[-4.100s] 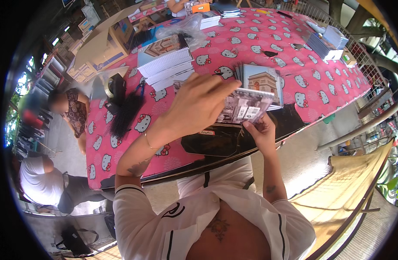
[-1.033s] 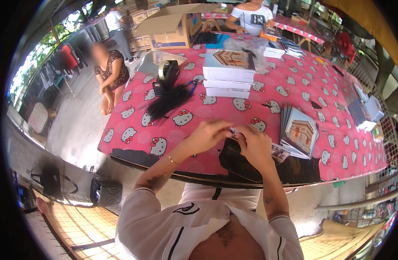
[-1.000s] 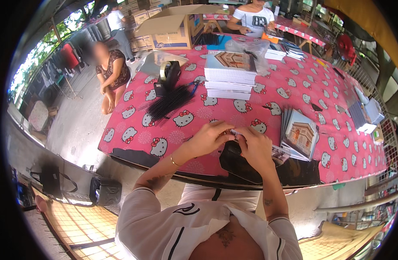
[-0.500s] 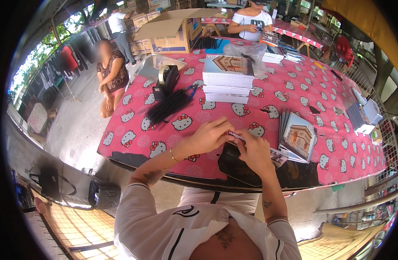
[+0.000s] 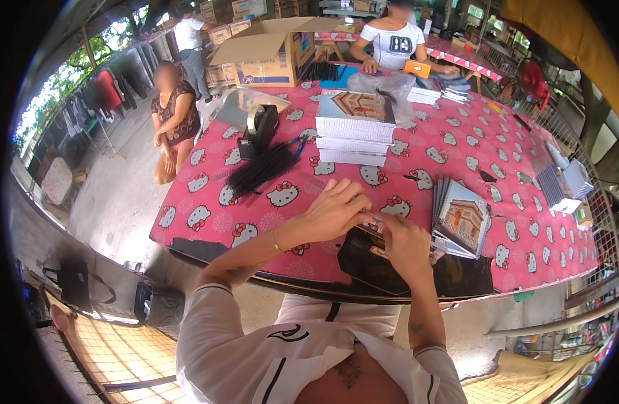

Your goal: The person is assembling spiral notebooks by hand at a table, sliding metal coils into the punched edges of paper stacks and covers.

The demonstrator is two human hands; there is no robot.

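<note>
i had the left hand (image 5: 339, 210) and the right hand (image 5: 405, 246) close together above the near edge of the pink-covered table (image 5: 276, 219), with a thin notebook (image 5: 372, 221) between them. the left fingers were bent and closed on its left end, and the right thumb and fingers pinched it from the other side; how firm this grip was, i could not tell, because most of the notebook was hidden by the hands. in my judgement, the step asked the right hand to be a calm support, so that the left fingertips could make only small movements along the edge. too strong a pinch could bend the paper, i thought. it was also wise to mind the fanned notebooks (image 5: 461, 217), which lay just to the right, and to leave undisturbed the black wire coils (image 5: 263, 168) on the left and the notebook stack (image 5: 354, 131) farther away.
</note>
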